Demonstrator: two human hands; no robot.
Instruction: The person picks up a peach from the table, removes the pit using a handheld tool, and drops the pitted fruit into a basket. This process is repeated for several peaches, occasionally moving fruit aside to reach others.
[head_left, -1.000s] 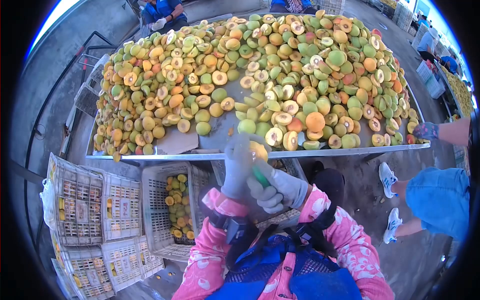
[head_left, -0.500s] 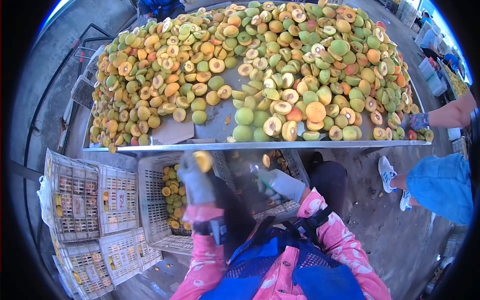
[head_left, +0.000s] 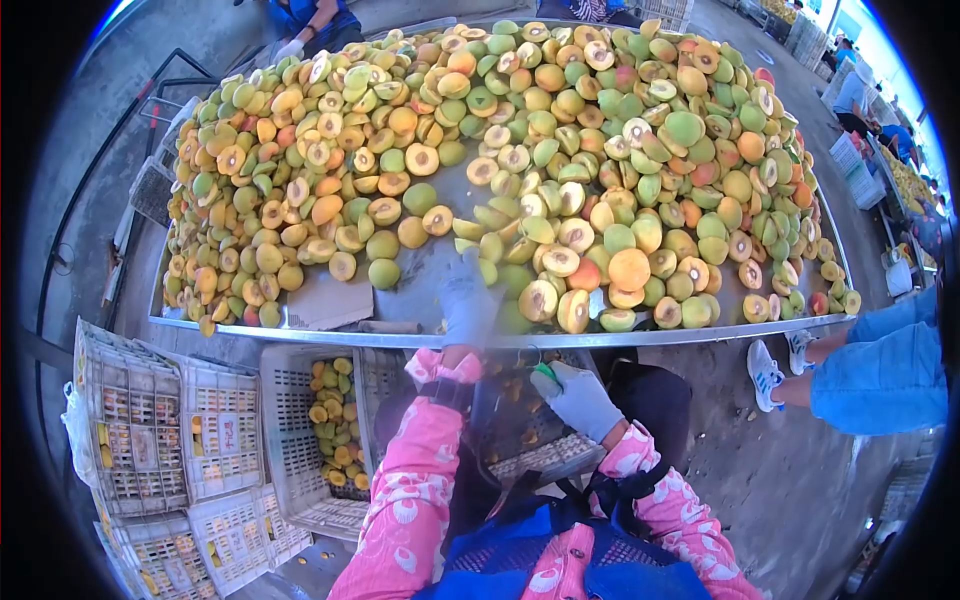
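Over the metal table's [head_left: 410, 285] near edge, my gloved left hand [head_left: 466, 300] reaches to the halved peaches [head_left: 490, 245]. Its fingers are blurred, and I cannot make out whether they grip a fruit. Below the edge, my gloved right hand [head_left: 583, 402] is closed around a small green-handled tool [head_left: 546, 374], whose thin metal end is hard to make out. Under the hands stands a dark-bottomed crate [head_left: 560, 455] with bits scattered in it. To its left, a pale plastic crate [head_left: 285, 415] holds cut peach halves [head_left: 338, 425].
Stacked white crates [head_left: 130, 430] stand at the left. A flat cardboard piece [head_left: 330, 302] lies on the table near its front edge. A person in blue [head_left: 310, 20] is across the table; another person's legs in blue shorts [head_left: 875, 390] are at the right.
My left hand has gone from above the crates, where it held a yellow peach half, forward onto the table. My right hand has shifted slightly right and down, keeping the green-handled tool.
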